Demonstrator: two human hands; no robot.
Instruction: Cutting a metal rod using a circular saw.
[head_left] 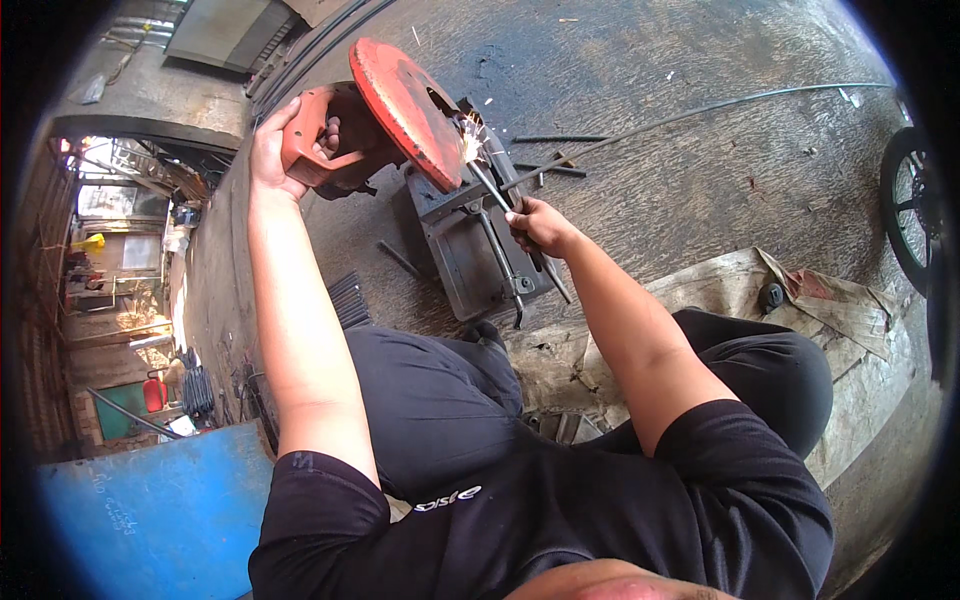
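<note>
My left hand (pixel 277 150) is wrapped round the orange-red handle (pixel 306 140) of a cut-off saw. The saw's round red guard (pixel 408 112) tilts over its grey base (pixel 465 260), which carries a clamp screw (pixel 497 245). My right hand (pixel 540 226) is closed on a thin metal rod (pixel 487 184), whose far end meets the lower right edge of the guard. Bright sparks (pixel 471 142) fly from that spot. The cutting disc itself is mostly hidden by guard and sparks.
A long thin rod (pixel 700 104) reaches from the saw to the far right. Short bar pieces (pixel 560 138) and a bundle of dark rods (pixel 349 298) lie on the floor. Stained cloth (pixel 700 290) spreads at the right, near a spoked wheel (pixel 905 205). A blue panel (pixel 165 510) stands lower left.
</note>
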